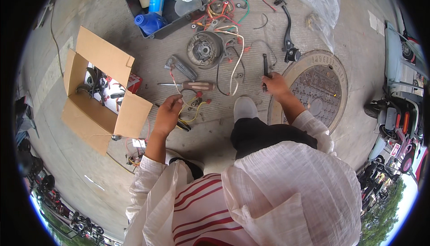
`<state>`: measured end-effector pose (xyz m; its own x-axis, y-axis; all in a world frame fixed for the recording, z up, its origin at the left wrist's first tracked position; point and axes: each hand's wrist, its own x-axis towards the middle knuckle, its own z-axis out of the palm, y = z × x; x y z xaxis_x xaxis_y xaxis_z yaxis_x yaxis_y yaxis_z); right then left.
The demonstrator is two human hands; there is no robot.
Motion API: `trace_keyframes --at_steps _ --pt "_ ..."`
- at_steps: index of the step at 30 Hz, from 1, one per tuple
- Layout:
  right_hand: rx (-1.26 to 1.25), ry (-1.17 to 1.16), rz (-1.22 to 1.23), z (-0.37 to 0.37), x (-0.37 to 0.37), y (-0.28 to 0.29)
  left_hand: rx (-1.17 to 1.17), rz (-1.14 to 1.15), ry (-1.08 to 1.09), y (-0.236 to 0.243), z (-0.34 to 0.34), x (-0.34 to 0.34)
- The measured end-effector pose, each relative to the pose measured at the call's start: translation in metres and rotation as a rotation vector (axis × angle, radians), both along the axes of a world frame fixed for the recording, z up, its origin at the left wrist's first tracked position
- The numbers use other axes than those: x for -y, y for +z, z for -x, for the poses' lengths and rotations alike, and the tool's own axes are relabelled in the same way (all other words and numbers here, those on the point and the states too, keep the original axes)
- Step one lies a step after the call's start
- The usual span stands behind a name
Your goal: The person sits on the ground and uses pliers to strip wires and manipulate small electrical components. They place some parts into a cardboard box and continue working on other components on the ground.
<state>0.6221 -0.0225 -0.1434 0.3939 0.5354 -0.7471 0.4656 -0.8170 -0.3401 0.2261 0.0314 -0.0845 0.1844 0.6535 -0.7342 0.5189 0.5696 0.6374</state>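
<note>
My left hand (166, 114) is closed in a pinch. A thin red-and-white wire (173, 77) meets its fingertips, its far end beside a grey lever-shaped part (181, 68). Just ahead lies a screwdriver (198, 85) with a brown handle. Yellow and black wires (193, 112) with red ends trail to the right of this hand. My right hand (277, 85) is wrapped round a slim black rod-like piece (265, 65), which points away from me; its exact kind is unclear. A round metal wheel hub (204, 50) sits between and beyond both hands.
An open cardboard box (99, 119) of parts stands left. Beyond is a dark bin (172, 27) with bottles and tubes. Tangled wires (224, 11), a black brake lever (287, 29) and clear plastic (319, 4) lie ahead. A manhole cover (313, 91) is right; parked scooters (394, 120) stand farther out.
</note>
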Motion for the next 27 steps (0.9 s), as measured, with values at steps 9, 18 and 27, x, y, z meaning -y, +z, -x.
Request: trace_keyframes --at_steps 9,18,27 --pt "-0.005 0.477 -0.727 0.059 -0.097 0.038 0.002 -0.021 -0.029 -0.004 0.002 0.009" --pt "-0.354 0.596 -0.329 0.023 -0.109 0.062 -0.016 -0.074 -0.053 0.001 0.004 0.011" --pt "0.243 0.771 0.046 -0.025 -0.078 0.063 -0.022 -0.081 -0.059 -0.009 0.005 0.007"
